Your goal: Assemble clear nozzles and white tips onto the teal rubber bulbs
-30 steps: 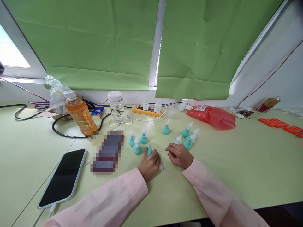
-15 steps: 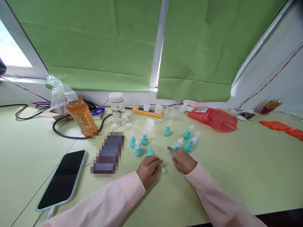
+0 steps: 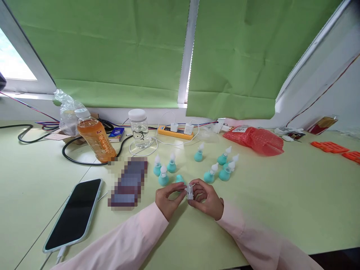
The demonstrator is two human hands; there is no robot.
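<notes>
My right hand (image 3: 206,198) pinches a clear plastic tube-shaped connector (image 3: 190,192) between thumb and fingers. Against the connector's left side, my left hand (image 3: 168,198) has its thumb and fingertips closed on a small whitish piece, mostly hidden, perhaps the nozzle tip. Just behind the left fingers is a loose teal squeeze bulb (image 3: 179,179), partly covered. Several teal bulb nasal aspirators with pale tips stand around the hands, one (image 3: 163,176) to the left, one (image 3: 209,175) beyond the right hand and another (image 3: 198,153) farther back.
At left lie a black-screened phone (image 3: 73,213) on a cable and a blurred dark rectangle (image 3: 129,182). An orange drink bottle (image 3: 97,138), a lidded clear jar (image 3: 140,131) and a power strip (image 3: 174,132) line the back. A red bubble-wrap bag (image 3: 254,140) lies back right.
My right hand has moved left from beside the aspirators, carrying the clear connector to the left hand. The white tip that lay between my hands is gone from the table. The loose bulb has tilted.
</notes>
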